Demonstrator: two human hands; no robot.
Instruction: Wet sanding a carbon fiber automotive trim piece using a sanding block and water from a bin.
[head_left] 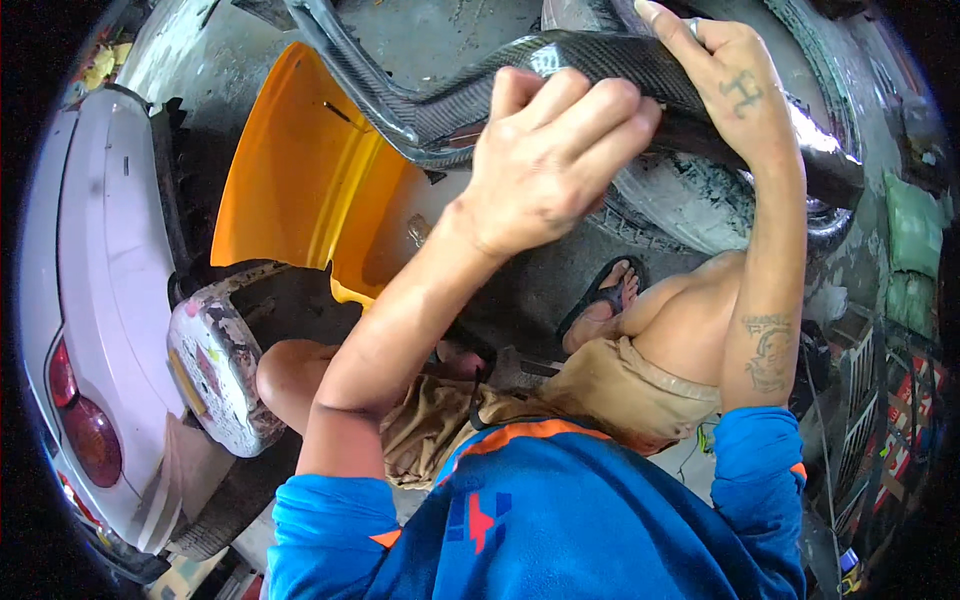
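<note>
Left hand [550, 165]: curled tight, fingers bunched together, knuckles uppermost, at the near edge of the black carbon-weave part [450, 115]; fingertips hidden, so cannot tell whether clamped on that edge or on something small inside the curl.
Right hand [735, 90]: laid over the same part farther right, thumb stretched out along it, ring on a finger just beyond; seems clamped on the part, though with most fingers out of sight behind.
Carbon-weave part: beneath both hands, out beyond the knees; bent sharply at left and running off past the top of the view; glossy over the weave, brownish along a stretch near the left hand.
Done: by judgement, formed to shape and shiny over much of the visible face.
Left to do: by judgement, not yet finished with, being under both hands; cannot tell how much, with the near edge partly covered and one end out of view.
Orange panel [285, 160]: curved, lying below and left of the part, apart from both hands.
Treaded tyre [640, 232]: just below the part in view; cannot tell whether touching.
Floor [540, 270]: grey, dark and stained, under a sandalled foot [598, 308].
Stool [215, 360]: paint-spattered, just beside the left knee.
Car body [125, 260]: pale, along the left, with red tail light [95, 440].
Right side: green bundle [912, 230] above dim clutter.
</note>
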